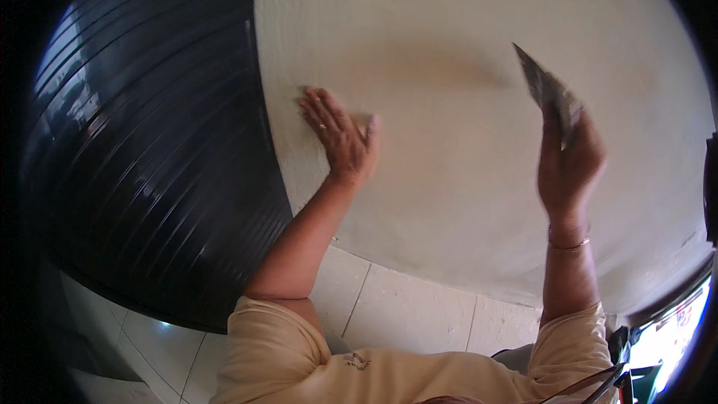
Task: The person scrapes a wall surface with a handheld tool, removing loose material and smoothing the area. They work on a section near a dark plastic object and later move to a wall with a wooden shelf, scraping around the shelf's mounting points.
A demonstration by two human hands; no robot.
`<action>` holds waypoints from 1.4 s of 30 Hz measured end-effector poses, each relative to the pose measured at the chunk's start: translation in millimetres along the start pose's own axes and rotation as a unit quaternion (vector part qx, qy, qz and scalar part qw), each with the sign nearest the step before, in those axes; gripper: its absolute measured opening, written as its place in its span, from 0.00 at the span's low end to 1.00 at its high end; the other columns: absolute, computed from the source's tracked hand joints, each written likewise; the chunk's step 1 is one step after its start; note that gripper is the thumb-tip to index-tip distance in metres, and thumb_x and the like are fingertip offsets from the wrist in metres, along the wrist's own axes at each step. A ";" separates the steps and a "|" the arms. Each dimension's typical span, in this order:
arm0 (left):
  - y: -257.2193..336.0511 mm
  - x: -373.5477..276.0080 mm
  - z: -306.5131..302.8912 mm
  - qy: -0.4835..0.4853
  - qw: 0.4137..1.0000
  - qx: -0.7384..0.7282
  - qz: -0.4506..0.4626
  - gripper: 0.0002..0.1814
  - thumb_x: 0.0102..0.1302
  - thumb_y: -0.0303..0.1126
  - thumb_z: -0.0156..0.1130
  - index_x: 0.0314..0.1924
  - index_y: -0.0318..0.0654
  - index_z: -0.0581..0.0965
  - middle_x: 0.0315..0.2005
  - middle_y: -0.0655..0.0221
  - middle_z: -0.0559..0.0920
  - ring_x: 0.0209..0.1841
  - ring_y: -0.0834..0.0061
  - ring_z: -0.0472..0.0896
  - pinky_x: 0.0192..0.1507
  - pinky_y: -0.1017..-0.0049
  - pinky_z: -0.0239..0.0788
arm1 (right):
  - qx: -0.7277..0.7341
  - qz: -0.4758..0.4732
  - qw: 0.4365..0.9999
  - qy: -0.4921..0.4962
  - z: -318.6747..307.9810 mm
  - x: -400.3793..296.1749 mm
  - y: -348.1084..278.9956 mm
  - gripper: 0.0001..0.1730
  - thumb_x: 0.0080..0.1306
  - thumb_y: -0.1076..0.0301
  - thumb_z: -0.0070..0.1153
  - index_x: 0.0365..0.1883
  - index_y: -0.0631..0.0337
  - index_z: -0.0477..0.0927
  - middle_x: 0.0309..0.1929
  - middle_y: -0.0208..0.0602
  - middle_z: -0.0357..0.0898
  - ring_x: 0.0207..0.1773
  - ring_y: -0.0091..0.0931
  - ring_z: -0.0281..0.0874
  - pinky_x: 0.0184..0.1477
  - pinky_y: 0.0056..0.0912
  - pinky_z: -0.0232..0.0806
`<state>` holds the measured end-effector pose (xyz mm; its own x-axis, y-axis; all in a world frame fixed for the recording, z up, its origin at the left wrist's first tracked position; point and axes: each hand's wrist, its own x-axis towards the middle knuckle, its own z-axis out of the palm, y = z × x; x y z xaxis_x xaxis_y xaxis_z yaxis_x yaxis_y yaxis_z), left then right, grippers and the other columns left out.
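Note:
A pale plastered wall (449, 191) fills most of the view before me. My left hand (343, 137) rests on it near its left edge, palm toward the surface and thumb spread from the fingers, with nothing held. A ring shows on one finger. My right hand (572, 163) grips a flat metal blade, which looks like a putty knife (541, 81). Its pointed corner aims up and left; my fingers hide the handle end. I cannot tell whether the blade touches the wall. A brownish shaded patch (426, 67) lies on the wall between the hands.
A glossy black ribbed panel (168, 140) borders the wall on the left. Below runs a light tiled floor (409, 308), with small specks near the wall's foot. A bright opening (673, 331) and dark objects (620, 342) are at the lower right.

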<state>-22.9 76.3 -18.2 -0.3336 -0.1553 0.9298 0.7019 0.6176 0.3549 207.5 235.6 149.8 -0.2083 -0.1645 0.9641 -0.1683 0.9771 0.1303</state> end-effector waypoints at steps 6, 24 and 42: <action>-1.2 6.3 -19.1 0.081 0.978 -0.187 -0.036 0.40 0.72 0.60 0.30 0.62 0.26 0.61 0.65 0.42 0.57 0.70 0.48 0.51 0.70 0.53 0.37 | 0.067 0.022 0.995 0.071 51.9 85.8 -16.7 0.24 0.64 0.67 0.60 0.57 0.66 0.71 0.38 0.41 0.83 0.31 0.21 0.81 0.25 0.22 0.73; -48.0 38.0 -52.5 0.073 0.941 -0.270 -0.193 0.44 0.73 0.60 0.21 0.63 0.23 0.65 0.67 0.44 0.61 0.71 0.51 0.56 0.72 0.62 0.41 | 0.192 0.049 0.980 -0.024 119.1 85.8 -26.9 0.29 0.61 0.71 0.63 0.60 0.64 0.71 0.42 0.43 0.83 0.35 0.24 0.83 0.33 0.26 0.76; -55.4 72.5 -97.1 -0.002 0.869 -0.366 -0.332 0.53 0.68 0.69 0.18 0.63 0.20 0.63 0.62 0.39 0.67 0.67 0.51 0.64 0.69 0.63 0.47 | 0.087 -0.168 0.934 -0.303 212.8 -3.4 -105.7 0.33 0.64 0.74 0.56 0.68 0.58 0.62 0.44 0.52 0.81 0.40 0.39 0.83 0.45 0.34 0.77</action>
<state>-24.8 -44.0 39.0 -0.8196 -0.2864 0.4963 0.5654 -0.2636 0.7816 21.0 104.1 83.5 -0.6139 -0.5556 0.5608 -0.4649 0.8286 0.3120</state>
